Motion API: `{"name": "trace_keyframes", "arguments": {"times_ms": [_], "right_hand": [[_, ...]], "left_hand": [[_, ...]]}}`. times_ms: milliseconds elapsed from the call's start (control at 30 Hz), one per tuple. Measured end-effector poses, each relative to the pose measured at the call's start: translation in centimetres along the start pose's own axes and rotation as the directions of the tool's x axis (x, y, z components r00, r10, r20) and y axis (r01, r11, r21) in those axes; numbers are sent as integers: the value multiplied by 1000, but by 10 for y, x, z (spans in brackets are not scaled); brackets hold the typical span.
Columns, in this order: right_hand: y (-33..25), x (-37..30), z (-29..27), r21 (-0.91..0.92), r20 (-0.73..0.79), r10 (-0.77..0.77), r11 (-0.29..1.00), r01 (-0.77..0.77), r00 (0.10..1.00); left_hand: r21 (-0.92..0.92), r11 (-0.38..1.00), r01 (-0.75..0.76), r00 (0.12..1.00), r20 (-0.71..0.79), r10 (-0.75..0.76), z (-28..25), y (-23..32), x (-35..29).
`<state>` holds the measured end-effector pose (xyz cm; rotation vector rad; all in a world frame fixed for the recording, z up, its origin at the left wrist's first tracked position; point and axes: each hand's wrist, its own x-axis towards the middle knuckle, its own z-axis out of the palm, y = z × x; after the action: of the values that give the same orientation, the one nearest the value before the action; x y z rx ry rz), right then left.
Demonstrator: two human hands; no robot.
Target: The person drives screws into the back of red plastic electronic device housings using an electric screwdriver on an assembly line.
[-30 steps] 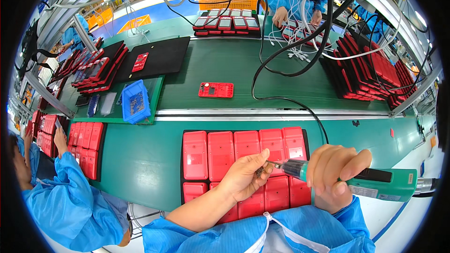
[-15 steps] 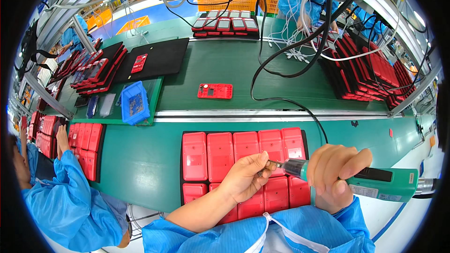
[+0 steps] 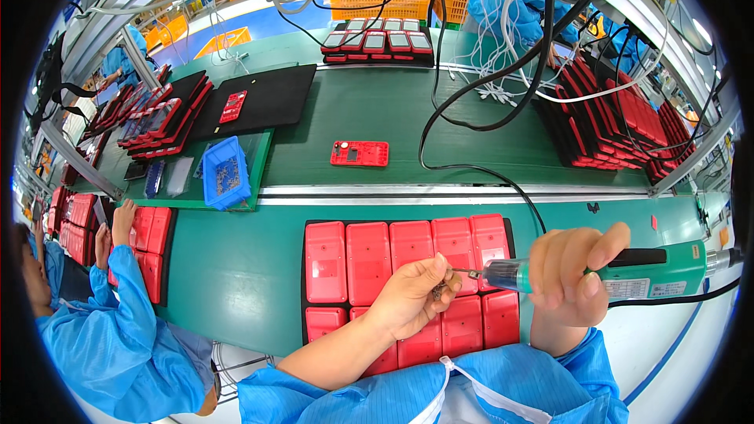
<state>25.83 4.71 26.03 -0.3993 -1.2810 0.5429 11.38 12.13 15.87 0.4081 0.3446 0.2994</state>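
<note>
My right hand (image 3: pixel 572 275) is wrapped around a green electric screwdriver (image 3: pixel 664 271), held nearly level with its bit pointing left. The bit's tip meets the fingertips of my left hand (image 3: pixel 410 297). Between that thumb and forefinger is a pinch, with several small metal screws (image 3: pixel 440 290) showing in the curled fingers. Both hands are above a black tray (image 3: pixel 510 239) of red plastic housings (image 3: pixel 367 262), laid in two rows with their backs up. My left forearm and hand hide part of the near row.
A blue bin (image 3: pixel 226 174) of small screws stands beyond on the left. One red housing (image 3: pixel 360 153) lies on the far green surface. Stacked trays (image 3: pixel 605 114) rise at right; black cables (image 3: pixel 428 137) hang across. A co-worker's blue sleeve (image 3: pixel 129 290) is at left.
My right hand has raised and levelled the screwdriver, its bit shifting slightly right at my left fingertips. My left hand stays nearly still. The co-worker's hands at left have moved over their housings.
</note>
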Motion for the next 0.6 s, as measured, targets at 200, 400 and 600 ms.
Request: {"name": "trace_keyframes", "arguments": {"times_ms": [200, 400, 600], "right_hand": [[-2, 1, 0, -13, 18, -5, 1000, 5, 1000], [-6, 0, 4, -98, -116, 79, 991, -90, 990], [6, 6, -5, -136, -29, 116, 984, -119, 993]], "left_hand": [[-26, 1000, 15, 1000, 5, -15, 1, 1, 0], [-67, 998, 17, 999, -33, -20, 1, -1, -2], [106, 984, 142, 981, 113, -154, 5, -17, -5]]}}
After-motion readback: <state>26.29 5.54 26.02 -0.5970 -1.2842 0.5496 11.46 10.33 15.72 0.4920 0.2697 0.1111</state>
